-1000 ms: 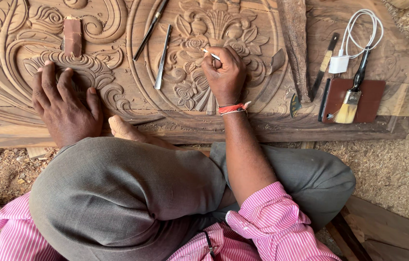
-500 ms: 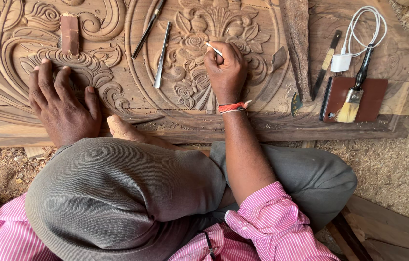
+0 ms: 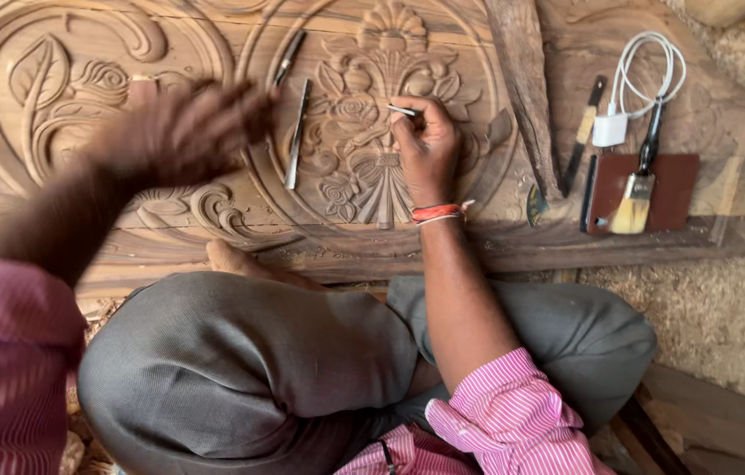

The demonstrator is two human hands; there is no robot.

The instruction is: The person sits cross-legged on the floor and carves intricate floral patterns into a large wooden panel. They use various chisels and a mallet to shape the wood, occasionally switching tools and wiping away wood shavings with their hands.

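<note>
Since the frame 0.5 s ago, the left hand (image 3: 183, 132) has lifted off the scrollwork at left of centre and now shows blurred above the carved panel (image 3: 82, 53), forearm running down to the lower left. Its fingers appear loosely spread and hold nothing that can be made out; the blur prevents a firmer reading. The right hand (image 3: 425, 145) has kept its place at upper centre.

Findings:
1. Right hand rests on the central floral medallion (image 3: 372, 105), fingers pressed together in a pinch on a thin pale marking tool (image 3: 401, 110), whose tip points left onto the flower relief. Whether it is a pencil or a fine scribe cannot be told.
2. 2 slender chisels (image 3: 296, 132) lie on the panel between the two hands, untouched.
3. At upper right of the frame, a paintbrush (image 3: 635, 207) lies on a dark red sheet (image 3: 676, 189), beside a white charger with coiled cable (image 3: 610, 130) and further dark-handled tools (image 3: 585, 132).
4. Sawdust (image 3: 724, 308) covers the ground at right.

Judgement: detail work on the medallion is in hand, mid-course, with the relief already cut deep. The next move calls for a steady tool tip kept within the fine petal lines, and for the free hand to settle back as a brace or to reach the nearby chisels without knocking them.
</note>
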